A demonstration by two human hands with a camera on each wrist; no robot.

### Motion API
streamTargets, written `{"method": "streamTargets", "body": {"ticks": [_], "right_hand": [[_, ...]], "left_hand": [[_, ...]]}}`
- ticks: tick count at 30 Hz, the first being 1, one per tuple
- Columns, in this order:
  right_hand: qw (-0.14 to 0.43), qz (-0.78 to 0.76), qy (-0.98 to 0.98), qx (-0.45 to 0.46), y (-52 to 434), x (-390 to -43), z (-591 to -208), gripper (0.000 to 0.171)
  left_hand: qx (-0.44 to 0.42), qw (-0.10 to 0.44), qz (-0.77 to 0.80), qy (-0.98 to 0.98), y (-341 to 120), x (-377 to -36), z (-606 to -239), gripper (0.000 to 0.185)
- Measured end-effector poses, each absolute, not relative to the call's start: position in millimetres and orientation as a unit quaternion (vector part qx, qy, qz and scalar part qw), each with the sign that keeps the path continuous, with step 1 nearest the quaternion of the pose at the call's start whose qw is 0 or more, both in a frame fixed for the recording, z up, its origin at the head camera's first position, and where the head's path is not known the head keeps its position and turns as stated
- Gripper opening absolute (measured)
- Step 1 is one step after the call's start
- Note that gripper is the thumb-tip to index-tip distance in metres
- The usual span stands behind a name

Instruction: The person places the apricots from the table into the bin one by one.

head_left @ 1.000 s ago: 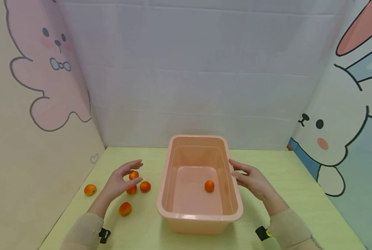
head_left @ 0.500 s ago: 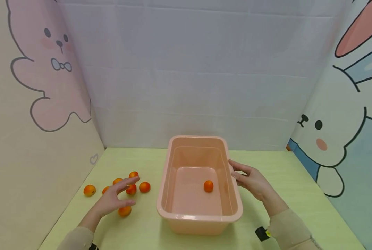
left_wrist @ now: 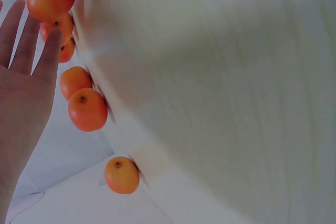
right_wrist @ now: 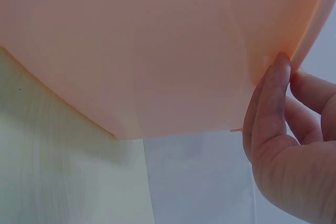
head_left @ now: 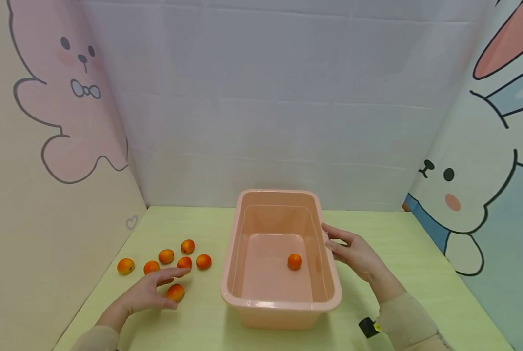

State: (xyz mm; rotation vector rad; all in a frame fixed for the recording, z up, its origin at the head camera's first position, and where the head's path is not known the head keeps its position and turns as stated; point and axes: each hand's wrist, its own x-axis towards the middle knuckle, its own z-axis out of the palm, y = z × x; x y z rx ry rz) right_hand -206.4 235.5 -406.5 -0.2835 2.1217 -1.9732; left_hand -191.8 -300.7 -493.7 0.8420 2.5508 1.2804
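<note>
The pink plastic tub (head_left: 281, 302), a glossy open rectangle holding one orange fruit (head_left: 294, 261), stood mid-table with its long axis running away from the person toward the back wall. The right hand (head_left: 352, 253) lay against its right wall, fingers nearly straight and pressing, gripping nothing. The left hand (head_left: 145, 292) hovered flat, fingers spread, over the nearest fruit (head_left: 175, 292) of the loose cluster left of the tub.

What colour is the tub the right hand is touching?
The tub is pale peach-pink plastic, best seen in the head view.
</note>
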Motion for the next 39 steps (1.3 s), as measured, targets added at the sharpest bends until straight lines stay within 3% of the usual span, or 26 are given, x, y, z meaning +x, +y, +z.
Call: {"method": "streamTargets", "body": {"ticks": [8, 39], "right_hand": [[0.111, -0.674, 0.724, -0.097, 232, -205, -404, 0.063], [0.116, -0.677, 0.719, -0.104, 237, -208, -410, 0.063]], "left_hand": [[0.271, 0.130, 0.417, 0.858, -309, -193, -499, 0.069], [0.247, 0.174, 0.493, 0.816, -323, -199, -513, 0.058]]}}
